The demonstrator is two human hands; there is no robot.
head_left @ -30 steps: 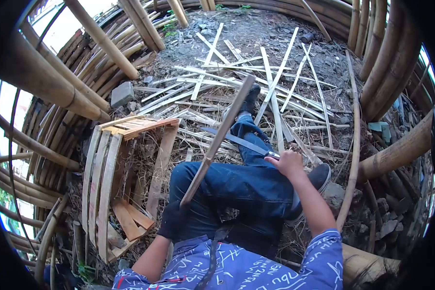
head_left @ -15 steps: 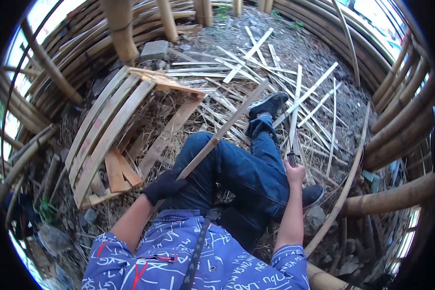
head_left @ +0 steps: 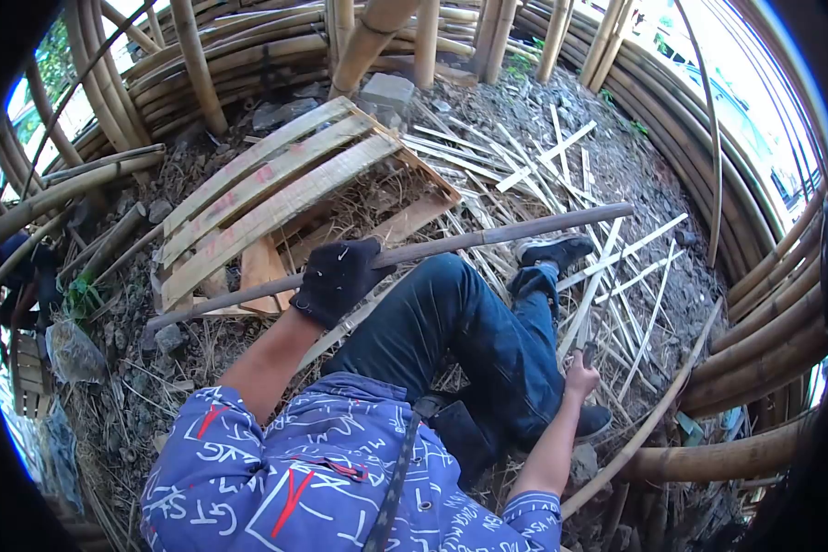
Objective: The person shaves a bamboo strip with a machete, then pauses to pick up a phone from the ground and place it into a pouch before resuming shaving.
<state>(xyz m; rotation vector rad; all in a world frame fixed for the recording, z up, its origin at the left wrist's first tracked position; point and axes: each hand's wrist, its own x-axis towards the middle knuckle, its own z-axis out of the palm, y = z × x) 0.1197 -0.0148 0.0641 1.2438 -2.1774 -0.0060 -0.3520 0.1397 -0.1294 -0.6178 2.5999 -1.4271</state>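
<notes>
Grasping the stick (head_left: 515,232) across mid-frame in the gloved left hand (head_left: 340,276) and the knife (head_left: 589,350) right of centre in the right hand (head_left: 580,379), possibly risking a nicked leg (head_left: 501,354) through careless swinging.

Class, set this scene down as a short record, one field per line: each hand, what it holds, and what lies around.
Left hand: dark-gloved, closed around a long stick
Stick: slanting across the view, ends projecting on both sides of the grip
Right hand: bare, closed on a tool handle; its blade, if any, is hard to make out
Crate: slatted wooden crate, beyond the left hand
Ground: pale strips, scattered and crossing
Surroundings: bamboo poles
</notes>
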